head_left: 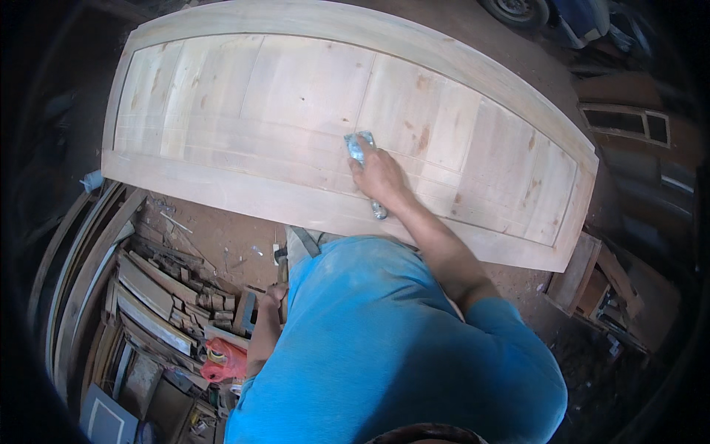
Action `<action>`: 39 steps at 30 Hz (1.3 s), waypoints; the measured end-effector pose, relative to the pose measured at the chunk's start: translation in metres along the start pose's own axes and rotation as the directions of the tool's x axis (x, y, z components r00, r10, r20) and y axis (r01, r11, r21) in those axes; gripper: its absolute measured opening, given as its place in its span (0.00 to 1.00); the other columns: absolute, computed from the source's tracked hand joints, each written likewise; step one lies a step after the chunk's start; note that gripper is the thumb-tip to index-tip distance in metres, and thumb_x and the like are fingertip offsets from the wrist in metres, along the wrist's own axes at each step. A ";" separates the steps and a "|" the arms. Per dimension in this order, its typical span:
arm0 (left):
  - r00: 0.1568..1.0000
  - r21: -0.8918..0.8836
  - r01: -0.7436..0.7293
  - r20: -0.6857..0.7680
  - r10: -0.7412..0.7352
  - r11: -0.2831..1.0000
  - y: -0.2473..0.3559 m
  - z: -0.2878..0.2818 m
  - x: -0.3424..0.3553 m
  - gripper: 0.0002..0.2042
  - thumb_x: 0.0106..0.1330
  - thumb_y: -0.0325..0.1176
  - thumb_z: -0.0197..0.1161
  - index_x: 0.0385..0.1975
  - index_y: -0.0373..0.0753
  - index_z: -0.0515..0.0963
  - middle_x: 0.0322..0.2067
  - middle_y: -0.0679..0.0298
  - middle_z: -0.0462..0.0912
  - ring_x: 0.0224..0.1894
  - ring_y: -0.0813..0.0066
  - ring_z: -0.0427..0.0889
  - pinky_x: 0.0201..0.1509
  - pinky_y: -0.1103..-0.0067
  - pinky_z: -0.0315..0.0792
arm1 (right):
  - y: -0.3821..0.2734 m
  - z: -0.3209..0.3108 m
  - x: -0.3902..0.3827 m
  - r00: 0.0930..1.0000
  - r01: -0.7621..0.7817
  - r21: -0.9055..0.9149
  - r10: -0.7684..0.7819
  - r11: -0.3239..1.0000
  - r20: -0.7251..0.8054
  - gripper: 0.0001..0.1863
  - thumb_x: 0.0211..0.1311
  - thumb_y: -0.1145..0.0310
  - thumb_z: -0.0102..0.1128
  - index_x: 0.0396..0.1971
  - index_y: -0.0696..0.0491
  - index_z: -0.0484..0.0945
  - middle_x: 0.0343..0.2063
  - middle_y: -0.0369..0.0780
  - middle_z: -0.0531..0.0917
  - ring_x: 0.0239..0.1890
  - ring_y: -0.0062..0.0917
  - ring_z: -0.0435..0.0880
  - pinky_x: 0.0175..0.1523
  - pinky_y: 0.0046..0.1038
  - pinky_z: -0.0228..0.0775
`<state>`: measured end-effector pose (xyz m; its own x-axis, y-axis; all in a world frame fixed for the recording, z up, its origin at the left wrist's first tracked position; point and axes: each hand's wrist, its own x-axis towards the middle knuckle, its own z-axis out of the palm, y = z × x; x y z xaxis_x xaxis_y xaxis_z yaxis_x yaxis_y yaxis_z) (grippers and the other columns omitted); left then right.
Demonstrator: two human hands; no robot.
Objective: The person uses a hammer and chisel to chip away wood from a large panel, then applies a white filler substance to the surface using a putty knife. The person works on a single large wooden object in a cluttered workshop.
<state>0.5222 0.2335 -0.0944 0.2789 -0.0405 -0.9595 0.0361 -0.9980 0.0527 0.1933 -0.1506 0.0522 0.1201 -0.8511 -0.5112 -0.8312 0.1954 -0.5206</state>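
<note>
A pale wooden panel door (299, 96) lies in front of me, its inset boards marked with brownish patches. My right hand (381, 176) is closed on a putty knife (359, 144), with fingers pressing near its bluish, smeared blade. The blade rests on the door's middle boards, and the handle end sticks out below my palm. Low by my left side, my left hand (276, 293) is away from the door with its fingers curled. A small dark piece shows just above it; whether the hand grips it is hard to tell.
Wood offcuts (159, 296) are heaped on the floor at the left, beside long curved timber strips (81, 288). A red plastic bag (224, 360) lies near my left forearm. Wooden pieces (599, 285) stand off the door's right corner. A vehicle wheel (518, 10) shows at the far right.
</note>
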 end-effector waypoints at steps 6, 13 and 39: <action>0.988 -0.021 0.091 0.126 -0.087 0.996 0.006 -0.095 0.053 0.16 0.52 0.38 0.70 0.36 0.34 0.82 0.25 0.57 0.81 0.22 0.62 0.80 0.27 0.64 0.76 | -0.045 0.008 0.104 0.960 -0.223 0.034 0.225 0.974 -0.167 0.33 0.67 0.55 0.61 0.69 0.53 0.70 0.46 0.62 0.84 0.53 0.55 0.83 0.59 0.48 0.75; 0.981 -0.025 0.136 0.145 -0.131 0.990 0.049 -0.218 0.126 0.16 0.52 0.39 0.70 0.36 0.35 0.82 0.26 0.58 0.81 0.23 0.63 0.79 0.28 0.65 0.75 | -0.057 0.012 0.115 0.947 -0.245 -0.122 0.211 0.962 -0.241 0.32 0.67 0.54 0.58 0.68 0.52 0.71 0.54 0.60 0.81 0.58 0.55 0.81 0.64 0.46 0.73; 0.947 0.144 0.232 0.194 -0.257 0.962 0.152 -0.295 0.162 0.16 0.56 0.39 0.70 0.36 0.32 0.82 0.24 0.55 0.81 0.22 0.58 0.82 0.26 0.63 0.78 | -0.125 0.003 0.202 0.945 -0.223 -0.122 0.184 0.967 -0.270 0.32 0.63 0.52 0.61 0.63 0.55 0.76 0.52 0.57 0.83 0.57 0.51 0.82 0.63 0.44 0.73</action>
<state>0.8556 0.0893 -0.1603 0.0682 0.2089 -0.9756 -0.0392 -0.9765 -0.2119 0.3233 -0.3456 0.0118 -0.1859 -0.8999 -0.3944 -0.8967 0.3195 -0.3064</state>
